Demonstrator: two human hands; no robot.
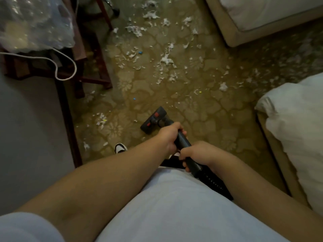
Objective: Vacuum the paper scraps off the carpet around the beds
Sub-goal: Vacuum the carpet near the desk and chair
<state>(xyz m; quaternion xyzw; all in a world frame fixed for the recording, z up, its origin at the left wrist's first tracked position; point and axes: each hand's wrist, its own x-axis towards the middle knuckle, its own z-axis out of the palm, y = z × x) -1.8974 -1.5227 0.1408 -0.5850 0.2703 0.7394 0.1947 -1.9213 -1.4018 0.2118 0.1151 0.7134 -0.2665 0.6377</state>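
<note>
I hold a black vacuum wand (182, 142) with both hands. My left hand (168, 137) grips it higher up toward the floor head; my right hand (195, 154) grips it just above the ribbed hose (215, 185). The dark floor head (153, 120), with red tabs, sits on the patterned olive carpet (201, 116) just ahead of my feet. White paper scraps (166, 59) lie scattered across the carpet beyond the head, thickest toward the far end, with a small cluster of scraps (101, 120) to the left of the head.
A dark wooden table leg frame (97, 55) and a white cord (70, 67) stand at the left. One bed (262, 18) is at the top right, another with a white duvet (297, 128) at the right. My shoe (120, 148) is near the head.
</note>
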